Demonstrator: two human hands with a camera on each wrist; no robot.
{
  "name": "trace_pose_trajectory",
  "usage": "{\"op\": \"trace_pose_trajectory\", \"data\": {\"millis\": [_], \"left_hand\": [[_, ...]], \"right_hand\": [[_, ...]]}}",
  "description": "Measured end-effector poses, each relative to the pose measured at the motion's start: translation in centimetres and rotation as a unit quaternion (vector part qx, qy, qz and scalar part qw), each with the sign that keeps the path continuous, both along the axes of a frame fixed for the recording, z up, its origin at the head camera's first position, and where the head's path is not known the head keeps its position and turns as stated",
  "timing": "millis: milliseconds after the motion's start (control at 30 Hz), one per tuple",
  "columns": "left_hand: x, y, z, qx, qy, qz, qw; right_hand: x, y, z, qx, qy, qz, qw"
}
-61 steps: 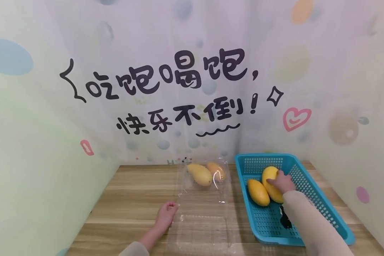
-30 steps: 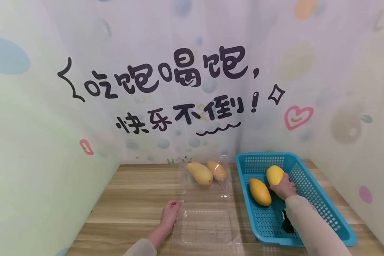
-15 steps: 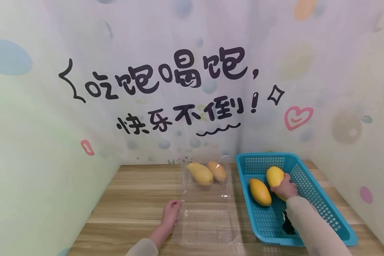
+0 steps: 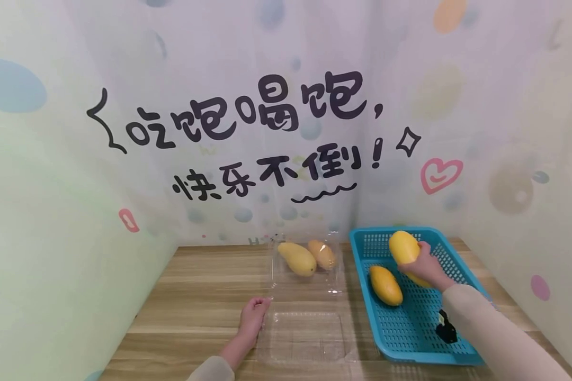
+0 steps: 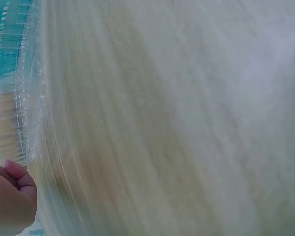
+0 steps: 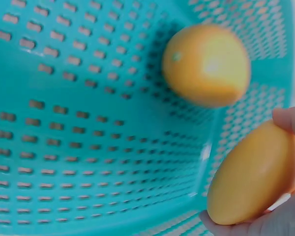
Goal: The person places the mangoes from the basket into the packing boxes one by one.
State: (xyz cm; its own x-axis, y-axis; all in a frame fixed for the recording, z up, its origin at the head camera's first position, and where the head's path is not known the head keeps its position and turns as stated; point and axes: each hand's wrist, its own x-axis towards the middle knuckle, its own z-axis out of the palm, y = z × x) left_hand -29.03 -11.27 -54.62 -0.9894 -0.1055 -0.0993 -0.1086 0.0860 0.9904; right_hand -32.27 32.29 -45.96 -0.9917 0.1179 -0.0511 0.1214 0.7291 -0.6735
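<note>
My right hand (image 4: 428, 266) grips a yellow mango (image 4: 404, 247), thumb and fingers around its sides, held up over the back of the blue basket (image 4: 410, 357). In the right wrist view this mango (image 6: 255, 172) is tilted near the basket's side wall. A second mango (image 4: 386, 286) lies on the basket floor. At the left edge of a clear plastic clamshell box (image 4: 310, 338), my left hand (image 4: 253, 320) pinches the rim between thumb and curled fingers. The box lies unfolded, and its far half holds a long pale mango (image 4: 299, 259) and a smaller orange one (image 4: 322, 255).
A wood-grain table (image 4: 195, 296) carries the box and the basket, which stands to the right of it. A printed curtain (image 4: 248, 63) hangs right behind the table. A small black object (image 4: 445, 329) shows by the right sleeve, over the basket.
My right hand has closed around the back mango and raised it from the basket floor. The left hand has shifted slightly right with the box edge, then stayed still.
</note>
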Motion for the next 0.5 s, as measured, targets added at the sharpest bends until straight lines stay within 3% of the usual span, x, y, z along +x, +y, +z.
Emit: {"op": "trace_pose_trajectory", "data": {"millis": [300, 500], "left_hand": [[0.2, 0.2, 0.2, -0.023, 0.008, 0.005, 0.9997], [0.2, 0.3, 0.2, -0.032, 0.010, 0.008, 0.9994]], "right_hand": [[2.0, -4.2, 5.0, -0.022, 0.051, 0.061, 0.997], [2.8, -8.0, 6.8, -0.023, 0.042, 0.085, 0.995]]}}
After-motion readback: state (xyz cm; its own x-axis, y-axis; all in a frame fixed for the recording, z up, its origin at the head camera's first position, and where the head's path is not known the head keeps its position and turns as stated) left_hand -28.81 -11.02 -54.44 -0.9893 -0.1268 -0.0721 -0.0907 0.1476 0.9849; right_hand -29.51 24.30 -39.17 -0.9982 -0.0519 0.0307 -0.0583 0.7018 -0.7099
